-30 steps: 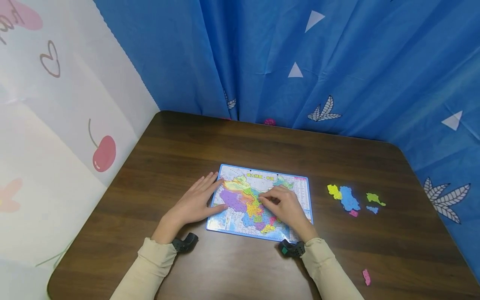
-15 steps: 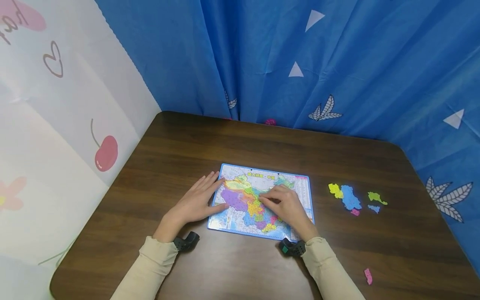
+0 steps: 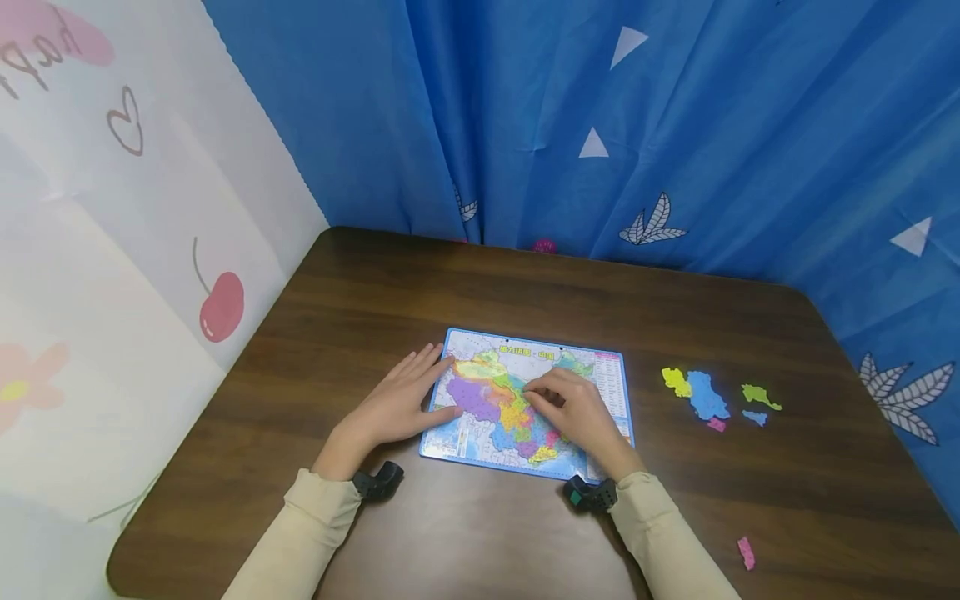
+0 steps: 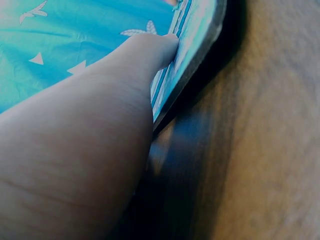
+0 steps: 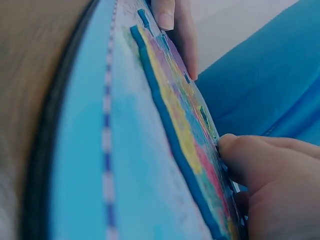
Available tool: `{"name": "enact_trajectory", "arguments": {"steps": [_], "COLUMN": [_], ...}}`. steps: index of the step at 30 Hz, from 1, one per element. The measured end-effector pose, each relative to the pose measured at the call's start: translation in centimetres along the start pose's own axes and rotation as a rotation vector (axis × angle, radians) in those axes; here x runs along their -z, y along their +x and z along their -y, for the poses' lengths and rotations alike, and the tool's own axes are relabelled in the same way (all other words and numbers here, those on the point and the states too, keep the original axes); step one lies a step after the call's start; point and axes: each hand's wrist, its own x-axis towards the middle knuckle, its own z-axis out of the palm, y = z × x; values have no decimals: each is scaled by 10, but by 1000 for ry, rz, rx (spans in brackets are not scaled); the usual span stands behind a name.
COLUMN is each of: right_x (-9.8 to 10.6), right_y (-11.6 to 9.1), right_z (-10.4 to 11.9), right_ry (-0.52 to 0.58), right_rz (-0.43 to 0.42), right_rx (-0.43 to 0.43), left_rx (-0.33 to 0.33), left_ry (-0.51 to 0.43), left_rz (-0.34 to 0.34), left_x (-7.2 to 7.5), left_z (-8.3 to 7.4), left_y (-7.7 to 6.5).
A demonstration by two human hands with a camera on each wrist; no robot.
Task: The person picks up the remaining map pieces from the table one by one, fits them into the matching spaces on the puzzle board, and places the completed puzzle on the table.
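Note:
A magnetic map puzzle board (image 3: 480, 454) with a blue rim lies on the table, colourful map pieces fitted over its middle and left. My left hand (image 3: 390, 407) rests at the board's left edge, fingers spread, thumb on its surface. In the left wrist view, the thumb (image 4: 162, 47) touches the board's edge. My right hand (image 3: 576, 410) is over the board's right half, thumb and forefinger curled together in a pinch at the map's middle. The puzzle piece at those fingertips is mostly hidden. In the right wrist view, the right thumb (image 5: 231, 145) lies against the map's surface.
Right of the board lie loose pieces: yellow (image 3: 677, 382), large blue (image 3: 707, 396), small pink (image 3: 717, 424), green (image 3: 760, 394) and small blue (image 3: 755, 417). Another pink piece (image 3: 746, 553) is near the front. A blue curtain (image 3: 525, 125) hangs behind the table (image 3: 360, 283).
The whole scene has shifted slightly rightward in the head view. Both hands keep nearly the same place on the board, and the loose pieces stay where they were on the table.

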Motion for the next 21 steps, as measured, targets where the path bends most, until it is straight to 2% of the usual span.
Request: {"name": "enact_trajectory", "arguments": {"steps": [5,12,21], "right_x": [0,3,5], "right_y": [-3,-6,-5], "right_z": [0,3,2], "right_ry": [16,6,-8], "right_rz": [11,60,81], "right_rx": [18,-22,-7], "left_rx": [10,16,9], "left_ry": [2,-3,8], "left_rz": [-1,7,4], "left_x": [-1,-2,-2], "left_z": [-1,-1,1], "left_y": [-1,-2,0]}}
